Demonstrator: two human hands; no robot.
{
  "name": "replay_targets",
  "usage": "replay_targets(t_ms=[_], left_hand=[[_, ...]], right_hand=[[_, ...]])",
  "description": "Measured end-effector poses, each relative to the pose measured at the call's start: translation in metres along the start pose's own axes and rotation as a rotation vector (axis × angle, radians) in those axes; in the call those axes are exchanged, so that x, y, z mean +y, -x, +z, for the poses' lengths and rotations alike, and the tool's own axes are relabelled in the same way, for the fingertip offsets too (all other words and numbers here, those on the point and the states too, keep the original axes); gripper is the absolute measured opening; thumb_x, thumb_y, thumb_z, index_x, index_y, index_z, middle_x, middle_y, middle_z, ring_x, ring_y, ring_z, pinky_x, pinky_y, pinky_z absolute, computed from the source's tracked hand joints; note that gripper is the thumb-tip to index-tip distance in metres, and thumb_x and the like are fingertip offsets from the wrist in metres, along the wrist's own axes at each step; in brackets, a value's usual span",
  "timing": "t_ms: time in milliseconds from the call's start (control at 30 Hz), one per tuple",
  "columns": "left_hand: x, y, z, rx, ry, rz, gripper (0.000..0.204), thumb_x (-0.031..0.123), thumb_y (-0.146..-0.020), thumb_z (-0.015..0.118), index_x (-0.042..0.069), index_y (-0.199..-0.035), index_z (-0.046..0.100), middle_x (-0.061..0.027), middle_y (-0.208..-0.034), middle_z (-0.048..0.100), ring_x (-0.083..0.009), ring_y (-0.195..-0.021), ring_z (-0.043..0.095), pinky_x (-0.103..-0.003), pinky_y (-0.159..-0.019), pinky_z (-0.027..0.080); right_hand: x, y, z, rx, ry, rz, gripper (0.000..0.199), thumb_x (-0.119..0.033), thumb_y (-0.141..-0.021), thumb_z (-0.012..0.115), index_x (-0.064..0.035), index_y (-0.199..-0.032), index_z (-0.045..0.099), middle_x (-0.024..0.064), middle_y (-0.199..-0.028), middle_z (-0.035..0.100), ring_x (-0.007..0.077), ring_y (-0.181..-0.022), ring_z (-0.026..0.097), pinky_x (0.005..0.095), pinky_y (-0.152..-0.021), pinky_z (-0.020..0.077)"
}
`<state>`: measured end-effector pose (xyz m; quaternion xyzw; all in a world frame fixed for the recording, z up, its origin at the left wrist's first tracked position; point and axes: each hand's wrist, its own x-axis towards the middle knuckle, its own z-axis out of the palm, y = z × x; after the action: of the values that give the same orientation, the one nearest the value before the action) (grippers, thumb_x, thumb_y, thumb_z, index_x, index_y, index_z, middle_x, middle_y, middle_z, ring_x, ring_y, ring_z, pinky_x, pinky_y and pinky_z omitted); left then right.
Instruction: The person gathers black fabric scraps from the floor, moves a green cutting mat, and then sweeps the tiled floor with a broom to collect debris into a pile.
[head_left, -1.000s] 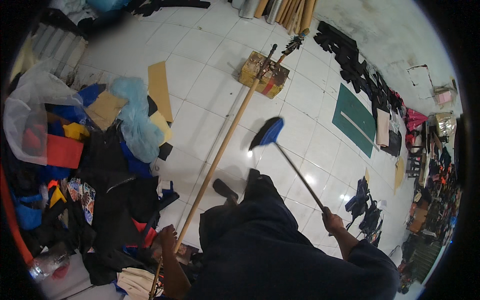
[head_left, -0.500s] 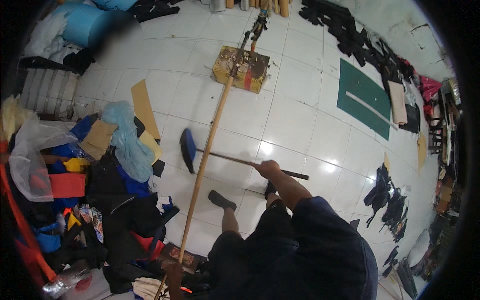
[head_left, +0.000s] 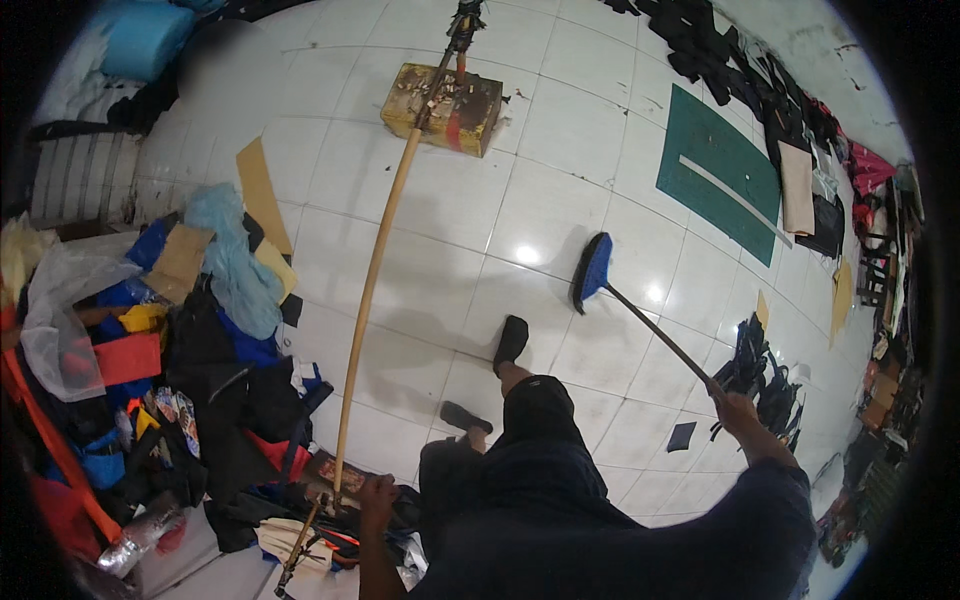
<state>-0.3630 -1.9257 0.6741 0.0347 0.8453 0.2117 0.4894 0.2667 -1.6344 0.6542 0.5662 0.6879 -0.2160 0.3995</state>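
Broom [head_left: 594,268] was found at the floor [head_left: 560,200] right of the pole [head_left: 372,278], right hand [head_left: 738,412] clenched round its stick [head_left: 660,334], left hand's [head_left: 376,500] grip indeterminable, sweeping apparently in hand, the next stroke calling for a low, steady head.

Broom head [head_left: 597,265] is blue and black; pole [head_left: 369,280], tan; mat [head_left: 725,160], green; box [head_left: 472,128], yellow-brown, red-striped.
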Motion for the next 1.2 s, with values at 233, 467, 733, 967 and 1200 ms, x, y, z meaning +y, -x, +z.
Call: replay_targets(t_ms=[233,467,733,967,1200], left_hand=[[-0.054,-0.011,0.017,-0.043,-0.187,-0.101,0.033,0.031,-0.082,0.055,-0.001,-0.078,0.058,-0.005,-0.066,0.054,-0.0126,-0.063,0.05,-0.03,-0.057,0.041],[-0.057,0.032,0.001,-0.028,-0.46,-0.115,0.03,0.032,-0.082,0.054,0.003,-0.086,0.061,-0.0048,-0.067,0.056,-0.015,-0.06,0.052,-0.031,-0.056,0.042],[-0.12,0.057,-0.003,-0.128,-0.362,-0.088,0.025,0.029,-0.082,0.054,0.005,-0.086,0.062,-0.0059,-0.071,0.056,-0.0172,-0.066,0.052,-0.033,-0.06,0.042],[-0.123,0.013,0.014,-0.026,0.0,-0.094,0.025,0.028,-0.082,0.056,0.003,-0.085,0.057,-0.0043,-0.07,0.055,-0.0136,-0.063,0.051,-0.029,-0.058,0.042],[-0.092,0.003,0.025,-0.081,0.076,-0.181,0.031,0.031,-0.082,0.056,0.001,-0.092,0.054,-0.0035,-0.07,0.056,-0.0145,-0.065,0.054,-0.028,-0.056,0.044]], right_hand=[[-0.089,-0.093,0.022,-0.085,-0.019,-0.166,0.033,-0.035,-0.09,0.035,-0.0102,-0.096,0.056,0.0157,-0.076,0.06,0.0339,-0.07,0.061,0.0469,-0.064,0.0484],[-0.361,-0.269,-0.062,0.162,0.022,-0.618,0.065,-0.01,-0.088,0.036,-0.0389,-0.138,0.005,0.0144,-0.092,0.06,0.0305,-0.079,0.063,0.042,-0.067,0.0513],[-0.407,-0.336,-0.043,0.168,-0.34,-0.396,0.057,-0.013,-0.088,0.038,-0.0317,-0.137,0.015,0.0154,-0.087,0.063,0.0323,-0.077,0.063,0.0436,-0.066,0.0508],[-0.095,-0.125,0.138,-0.013,-0.272,0.172,0.031,-0.031,-0.09,0.038,-0.0169,-0.113,0.054,0.0194,-0.085,0.062,0.036,-0.077,0.061,0.0473,-0.07,0.0475],[0.039,0.069,0.093,0.012,-0.176,0.356,0.047,-0.028,-0.092,0.031,-0.0296,-0.137,0.019,0.019,-0.079,0.062,0.0348,-0.074,0.061,0.0472,-0.067,0.0476]])
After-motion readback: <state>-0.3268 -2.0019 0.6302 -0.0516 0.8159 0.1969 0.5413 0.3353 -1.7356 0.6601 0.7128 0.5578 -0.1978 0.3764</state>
